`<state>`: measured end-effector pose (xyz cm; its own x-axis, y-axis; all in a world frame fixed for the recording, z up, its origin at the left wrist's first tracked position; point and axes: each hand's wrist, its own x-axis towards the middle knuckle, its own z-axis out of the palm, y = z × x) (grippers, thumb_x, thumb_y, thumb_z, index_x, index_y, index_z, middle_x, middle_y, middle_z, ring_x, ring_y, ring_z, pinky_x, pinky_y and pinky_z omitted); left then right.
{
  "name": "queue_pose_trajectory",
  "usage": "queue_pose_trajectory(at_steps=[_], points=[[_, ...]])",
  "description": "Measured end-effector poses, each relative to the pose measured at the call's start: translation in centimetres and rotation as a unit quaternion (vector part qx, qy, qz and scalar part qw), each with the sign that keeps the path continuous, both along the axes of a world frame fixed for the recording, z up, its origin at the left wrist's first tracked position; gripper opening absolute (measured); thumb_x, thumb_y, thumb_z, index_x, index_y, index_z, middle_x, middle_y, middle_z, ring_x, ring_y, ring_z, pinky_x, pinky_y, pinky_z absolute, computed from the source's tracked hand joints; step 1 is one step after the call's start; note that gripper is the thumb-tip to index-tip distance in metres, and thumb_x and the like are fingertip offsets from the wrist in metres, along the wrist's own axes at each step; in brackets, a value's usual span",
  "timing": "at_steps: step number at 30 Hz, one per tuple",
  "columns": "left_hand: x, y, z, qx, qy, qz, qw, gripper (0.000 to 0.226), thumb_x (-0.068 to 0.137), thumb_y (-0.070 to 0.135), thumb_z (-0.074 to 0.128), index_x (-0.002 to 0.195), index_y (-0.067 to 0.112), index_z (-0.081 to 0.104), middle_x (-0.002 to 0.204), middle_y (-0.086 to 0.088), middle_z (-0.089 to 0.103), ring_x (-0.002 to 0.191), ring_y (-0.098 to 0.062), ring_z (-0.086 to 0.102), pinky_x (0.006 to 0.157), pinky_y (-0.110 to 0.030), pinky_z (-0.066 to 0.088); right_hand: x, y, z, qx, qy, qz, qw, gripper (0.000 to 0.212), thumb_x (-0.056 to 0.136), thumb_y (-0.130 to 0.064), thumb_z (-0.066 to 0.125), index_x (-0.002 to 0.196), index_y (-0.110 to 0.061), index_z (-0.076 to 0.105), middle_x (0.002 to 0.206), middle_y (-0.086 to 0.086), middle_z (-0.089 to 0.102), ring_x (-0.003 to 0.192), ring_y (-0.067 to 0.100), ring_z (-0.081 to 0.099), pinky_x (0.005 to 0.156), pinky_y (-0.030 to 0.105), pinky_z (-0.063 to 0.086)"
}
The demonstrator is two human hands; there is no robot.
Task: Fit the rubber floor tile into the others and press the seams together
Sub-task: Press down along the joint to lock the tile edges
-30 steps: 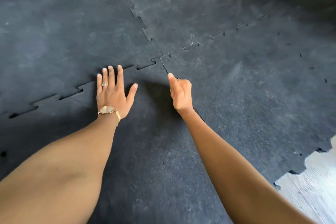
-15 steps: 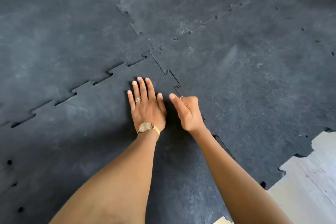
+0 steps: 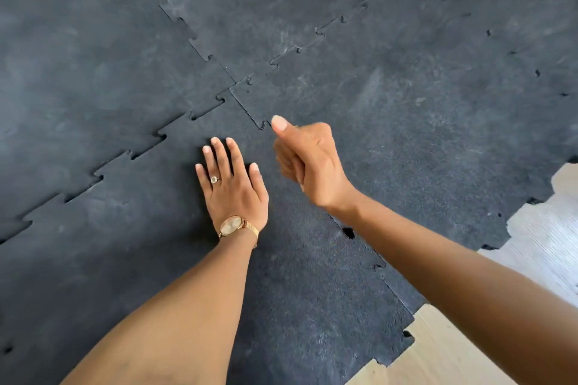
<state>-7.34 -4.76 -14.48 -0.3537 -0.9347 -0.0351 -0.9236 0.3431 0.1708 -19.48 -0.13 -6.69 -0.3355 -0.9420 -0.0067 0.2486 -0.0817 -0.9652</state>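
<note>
From the head view, the tile (image 3: 156, 259) lies flat under the left hand (image 3: 233, 187), whose open palm presses it, holding nothing. The right hand (image 3: 308, 162), a loose empty fist with thumb out, hovers just beside the seam (image 3: 250, 114). The rubber looks dense, heavy and grippy; pressing along its toothed edges should work best.

The left hand (image 3: 233, 186) lies flat, palm down, just left of the frame's centre, its fingers (image 3: 219, 156) straight and close together, pointing toward the upper left, the thumb tucked alongside. A ring sits on one finger and a gold watch on the wrist. Its forearm runs down to the lower left edge. The right hand (image 3: 308, 162) is at the centre, curled into a loose fist with the thumb stretched out toward the upper left. Its forearm reaches in from the lower right corner.
</note>
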Motion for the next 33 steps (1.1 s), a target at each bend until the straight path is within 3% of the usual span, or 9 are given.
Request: queue_pose_trajectory(at_steps=[6, 9, 12, 17, 21, 23, 27, 30, 33], points=[[-0.1, 0.2, -0.1, -0.016, -0.007, -0.007, 1.000, 0.061, 0.102, 0.037, 0.019, 0.155, 0.008, 0.012, 0.163, -0.014, 0.008, 0.151, -0.029, 0.004, 0.122, -0.046, 0.001, 1.6, 2.7, -5.9, 0.130, 0.118, -0.106, 0.979, 0.071, 0.094, -0.040, 0.048, 0.041, 0.001, 0.025, 0.038, 0.011, 0.023, 0.039, 0.015, 0.023, 0.043, 0.028, 0.020], [0.1, 0.3, 0.1, -0.012, -0.002, -0.005, 1.000, 0.059, 0.104, 0.034, 0.026, 0.155, 0.008, 0.013, 0.162, -0.015, 0.008, 0.150, -0.030, 0.005, 0.121, -0.049, 0.003, 1.5, 2.2, -5.1, 0.139, 0.103, -0.108, 0.979, 0.070, 0.093, -0.044, 0.049, 0.041, -0.005, 0.022, 0.039, 0.005, 0.022, 0.040, 0.013, 0.021, 0.043, 0.027, 0.018], [0.1, 0.3, 0.2, -0.013, 0.000, -0.002, 1.000, 0.060, 0.103, 0.034, 0.028, 0.155, 0.008, 0.014, 0.162, -0.015, 0.008, 0.150, -0.029, 0.004, 0.122, -0.048, 0.002, 1.3, 2.5, -5.1, 0.133, 0.020, -0.123, 0.983, 0.066, 0.093, -0.033, 0.050, 0.042, -0.004, 0.021, 0.041, -0.004, 0.020, 0.040, 0.010, 0.017, 0.043, 0.023, 0.017], [0.0, 0.2, -0.3, -0.013, 0.012, 0.000, 1.000, 0.061, 0.102, 0.037, 0.024, 0.155, 0.010, 0.014, 0.162, -0.014, 0.009, 0.151, -0.028, 0.005, 0.122, -0.047, 0.001, 1.4, 6.1, -3.3, 0.037, 0.012, -0.039, 0.998, 0.061, 0.097, -0.031, 0.049, 0.041, -0.027, 0.024, 0.039, -0.016, 0.023, 0.038, 0.007, 0.016, 0.043, 0.019, 0.016], [0.1, 0.2, -0.7, -0.035, 0.016, -0.010, 0.999, 0.063, 0.100, 0.039, 0.022, 0.154, 0.008, 0.017, 0.162, -0.016, 0.013, 0.150, -0.031, 0.009, 0.121, -0.048, 0.003, 1.4, 10.5, -5.7, 0.115, 0.107, -0.060, 0.986, 0.062, 0.097, -0.032, 0.049, 0.041, -0.027, 0.024, 0.038, -0.012, 0.024, 0.037, 0.009, 0.020, 0.043, 0.022, 0.020], [0.1, 0.1, -0.8, -0.042, 0.014, -0.008, 0.999, 0.063, 0.100, 0.040, 0.021, 0.154, 0.008, 0.017, 0.162, -0.016, 0.013, 0.150, -0.031, 0.009, 0.121, -0.047, 0.003, 1.6, 10.9, -6.6, 0.134, 0.161, -0.070, 0.975, 0.061, 0.097, -0.029, 0.049, 0.040, -0.027, 0.026, 0.036, -0.013, 0.026, 0.035, 0.005, 0.023, 0.044, 0.015, 0.021], [0.0, 0.3, -0.3, -0.034, 0.023, -0.009, 0.999, 0.062, 0.100, 0.038, 0.024, 0.154, 0.008, 0.017, 0.162, -0.016, 0.011, 0.150, -0.031, 0.007, 0.121, -0.048, 0.002, 1.7, 10.5, -6.2, 0.121, 0.129, -0.086, 0.980, 0.065, 0.096, -0.031, 0.048, 0.038, -0.012, 0.026, 0.035, 0.007, 0.024, 0.036, 0.008, 0.021, 0.044, 0.017, 0.021], [0.1, 0.3, -0.3, -0.037, 0.025, -0.008, 0.999, 0.062, 0.101, 0.038, 0.025, 0.154, 0.008, 0.017, 0.162, -0.016, 0.011, 0.150, -0.031, 0.007, 0.121, -0.047, 0.002, 1.6, 10.9, -5.5, 0.120, 0.082, -0.085, 0.986, 0.065, 0.095, -0.030, 0.050, 0.037, -0.017, 0.023, 0.036, -0.004, 0.022, 0.036, 0.010, 0.019, 0.042, 0.022, 0.018], [0.0, 0.3, -0.3, -0.044, 0.021, -0.014, 0.999, 0.062, 0.101, 0.038, 0.024, 0.154, 0.008, 0.016, 0.162, -0.016, 0.011, 0.150, -0.031, 0.007, 0.121, -0.047, 0.001, 1.8, 11.6, -3.9, 0.032, 0.026, -0.067, 0.997, 0.069, 0.096, -0.039, 0.053, 0.040, -0.013, 0.022, 0.037, -0.010, 0.022, 0.036, 0.012, 0.016, 0.043, 0.022, 0.015]])
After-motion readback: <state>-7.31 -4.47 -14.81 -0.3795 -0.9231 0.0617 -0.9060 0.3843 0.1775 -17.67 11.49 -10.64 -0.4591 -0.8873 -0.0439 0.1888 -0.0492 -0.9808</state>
